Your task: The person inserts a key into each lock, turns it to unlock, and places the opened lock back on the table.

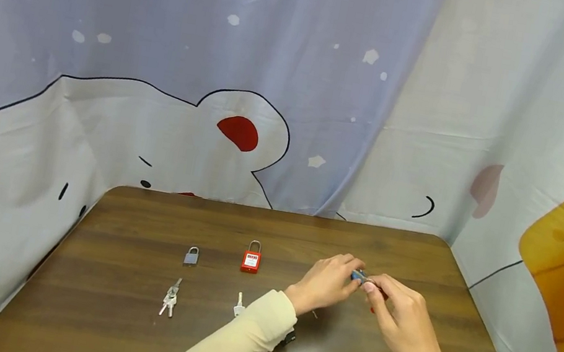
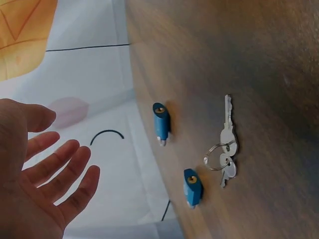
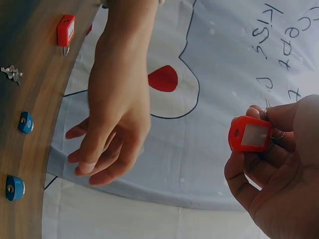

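In the head view my right hand (image 1: pixel 404 317) is raised over the right side of the table and mostly covers what it holds. The right wrist view shows it as a red padlock (image 3: pixel 254 133) with a pale label, pinched in the fingers near its silver metal loop. Beside it my left hand (image 1: pixel 325 281) hangs with loosely bent fingers and nothing in them; its palm side shows in the left wrist view. Beyond the hands, two blue padlocks (image 2: pixel 161 121) stand on the table. A silver key ring with keys (image 2: pixel 229 142) lies near them.
Left on the brown table (image 1: pixel 120 323) are a small grey padlock (image 1: pixel 191 257) and a bunch of keys (image 1: pixel 170 297). Another red padlock (image 1: pixel 251 259) lies further right, with a key (image 1: pixel 239 304) partly behind my left sleeve. A printed curtain (image 1: pixel 167 55) hangs behind the table.
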`<state>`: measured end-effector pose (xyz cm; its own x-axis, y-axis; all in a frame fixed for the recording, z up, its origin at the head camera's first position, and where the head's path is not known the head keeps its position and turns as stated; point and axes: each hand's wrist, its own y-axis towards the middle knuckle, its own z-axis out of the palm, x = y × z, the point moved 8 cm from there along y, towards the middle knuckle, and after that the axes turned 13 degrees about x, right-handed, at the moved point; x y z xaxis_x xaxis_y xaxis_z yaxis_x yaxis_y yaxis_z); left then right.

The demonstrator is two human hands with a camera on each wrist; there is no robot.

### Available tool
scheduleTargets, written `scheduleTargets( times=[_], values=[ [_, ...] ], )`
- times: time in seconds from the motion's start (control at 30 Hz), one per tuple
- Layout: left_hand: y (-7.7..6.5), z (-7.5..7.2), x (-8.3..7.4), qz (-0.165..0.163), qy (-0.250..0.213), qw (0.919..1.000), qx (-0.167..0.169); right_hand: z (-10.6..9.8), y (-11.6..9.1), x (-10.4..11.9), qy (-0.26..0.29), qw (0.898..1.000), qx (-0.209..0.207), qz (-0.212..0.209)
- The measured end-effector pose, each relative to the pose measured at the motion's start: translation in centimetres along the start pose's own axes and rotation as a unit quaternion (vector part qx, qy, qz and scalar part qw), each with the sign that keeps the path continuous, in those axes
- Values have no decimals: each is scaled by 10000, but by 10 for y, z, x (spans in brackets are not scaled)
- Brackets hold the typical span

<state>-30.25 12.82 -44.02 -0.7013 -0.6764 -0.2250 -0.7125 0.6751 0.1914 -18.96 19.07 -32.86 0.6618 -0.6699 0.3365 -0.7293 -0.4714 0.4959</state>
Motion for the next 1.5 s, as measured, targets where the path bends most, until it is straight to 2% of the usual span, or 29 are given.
scheduleTargets(
  times=[0.3, 0.67, 0.93, 1.17, 1.3, 1.5],
  values=[
    [8, 11, 2, -92, 188, 9994, 279, 9, 6, 5, 266, 9995, 126, -83],
    [27, 24, 3, -50, 167, 9988, 457, 10, 17, 9, 86, 9989, -31, -449],
    [34, 41, 1, -114, 365, 9958, 835, 14, 20, 6, 167, 9994, 234, -167],
    [45, 51, -2, -203, 426, 9949, 896, 14, 22, 8, 47, 9996, 231, -182],
    [51, 58, 1, -308, 386, 9941, 961, 13, 22, 9, 75, 9995, 221, -230],
    [59, 66, 5, -472, 566, 9925, 980, 12, 23, 8, 98, 9993, 216, -272]
  ],
)
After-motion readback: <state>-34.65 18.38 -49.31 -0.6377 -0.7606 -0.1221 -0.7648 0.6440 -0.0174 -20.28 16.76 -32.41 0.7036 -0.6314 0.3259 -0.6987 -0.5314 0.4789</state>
